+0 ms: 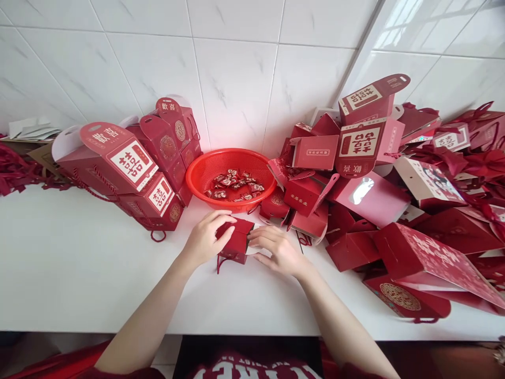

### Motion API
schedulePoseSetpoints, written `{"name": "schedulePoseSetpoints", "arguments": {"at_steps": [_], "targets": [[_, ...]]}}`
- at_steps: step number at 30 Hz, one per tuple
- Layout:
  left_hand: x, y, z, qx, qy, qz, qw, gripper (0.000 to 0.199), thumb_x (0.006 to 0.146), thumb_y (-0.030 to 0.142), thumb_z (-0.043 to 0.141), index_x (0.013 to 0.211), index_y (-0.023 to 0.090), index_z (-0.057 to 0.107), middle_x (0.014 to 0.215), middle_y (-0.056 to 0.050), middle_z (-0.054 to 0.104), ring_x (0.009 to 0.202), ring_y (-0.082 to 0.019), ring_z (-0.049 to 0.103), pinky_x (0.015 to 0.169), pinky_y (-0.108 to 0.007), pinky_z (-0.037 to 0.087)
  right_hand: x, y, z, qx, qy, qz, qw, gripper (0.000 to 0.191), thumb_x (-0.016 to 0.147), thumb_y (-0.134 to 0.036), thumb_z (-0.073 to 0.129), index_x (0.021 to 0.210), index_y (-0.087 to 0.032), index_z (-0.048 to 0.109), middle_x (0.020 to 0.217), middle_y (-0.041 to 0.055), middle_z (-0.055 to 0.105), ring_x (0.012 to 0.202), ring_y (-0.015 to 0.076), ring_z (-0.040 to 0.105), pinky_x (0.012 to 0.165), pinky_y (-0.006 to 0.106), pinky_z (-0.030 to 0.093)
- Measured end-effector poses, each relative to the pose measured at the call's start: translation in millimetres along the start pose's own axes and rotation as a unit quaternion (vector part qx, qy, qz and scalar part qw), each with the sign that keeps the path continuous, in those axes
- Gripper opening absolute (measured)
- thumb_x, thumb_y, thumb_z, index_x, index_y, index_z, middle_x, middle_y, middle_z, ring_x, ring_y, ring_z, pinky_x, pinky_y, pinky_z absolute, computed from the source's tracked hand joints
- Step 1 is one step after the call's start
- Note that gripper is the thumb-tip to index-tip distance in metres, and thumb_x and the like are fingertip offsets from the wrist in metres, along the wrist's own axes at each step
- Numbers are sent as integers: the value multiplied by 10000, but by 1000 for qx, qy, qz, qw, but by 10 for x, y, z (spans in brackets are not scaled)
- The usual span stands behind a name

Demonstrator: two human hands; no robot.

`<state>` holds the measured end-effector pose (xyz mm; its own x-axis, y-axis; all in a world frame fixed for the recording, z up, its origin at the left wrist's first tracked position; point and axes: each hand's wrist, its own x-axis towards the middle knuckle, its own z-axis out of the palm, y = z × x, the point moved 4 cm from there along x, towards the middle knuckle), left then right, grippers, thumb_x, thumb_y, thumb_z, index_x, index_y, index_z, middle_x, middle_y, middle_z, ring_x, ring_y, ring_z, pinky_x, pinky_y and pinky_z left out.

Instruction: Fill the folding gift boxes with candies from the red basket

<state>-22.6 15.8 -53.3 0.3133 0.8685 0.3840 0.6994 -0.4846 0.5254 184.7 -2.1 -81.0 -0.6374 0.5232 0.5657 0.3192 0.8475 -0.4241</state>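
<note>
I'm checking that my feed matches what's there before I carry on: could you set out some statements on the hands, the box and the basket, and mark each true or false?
1. The left hand and right hand are both at a small red box. True.
2. The small red box sits inside the basket. False: it is outside the basket, on the white table.
3. Small wrapped pieces lie in the basket. True.
4. The basket is blue. False: it is red.
5. More boxes are on both sides of the basket. True.
</note>
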Motion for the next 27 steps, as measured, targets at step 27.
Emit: {"name": "schedulePoseSetpoints", "arguments": {"at_steps": [27], "targets": [[-317, -376, 418, -240, 12, -116, 964, 401, 866, 303, 547, 595, 196, 272, 558, 55, 255, 510, -83, 257, 492, -226, 228, -51, 87, 67, 47, 87, 100, 990, 312, 979, -155, 447, 1257, -247, 554, 1088, 90, 657, 982, 224, 624, 862, 397, 539]]}}
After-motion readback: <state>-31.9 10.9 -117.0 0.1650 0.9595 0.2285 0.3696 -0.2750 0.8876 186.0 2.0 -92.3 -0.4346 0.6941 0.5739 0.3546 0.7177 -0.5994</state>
